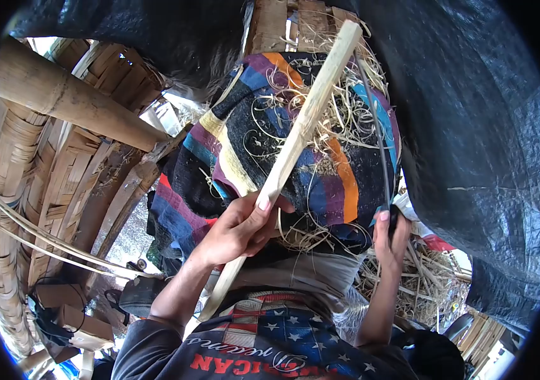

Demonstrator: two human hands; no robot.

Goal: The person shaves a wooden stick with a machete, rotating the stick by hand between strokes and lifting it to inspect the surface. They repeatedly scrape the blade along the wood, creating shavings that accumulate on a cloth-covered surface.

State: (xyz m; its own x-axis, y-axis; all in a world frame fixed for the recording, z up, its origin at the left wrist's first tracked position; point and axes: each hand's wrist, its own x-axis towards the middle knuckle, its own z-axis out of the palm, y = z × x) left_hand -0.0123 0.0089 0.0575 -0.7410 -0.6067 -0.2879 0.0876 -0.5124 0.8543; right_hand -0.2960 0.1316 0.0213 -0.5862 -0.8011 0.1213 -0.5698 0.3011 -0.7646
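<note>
A: Shirt, nearest; then?
B: Left hand, fingers clasping stick aslant over cloth and shavings; right hand, fingers grasping knife.
A: Step?
B: Shaving, apparently; another stroke would call for a steady stick.

A pale wooden strip slants over striped cloth, a slim blade nearby.

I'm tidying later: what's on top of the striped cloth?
Thin curled shavings lie on the striped cloth; the left hand holds a pale stick over it. Cloth beneath the densest shavings can't be seen.
</note>
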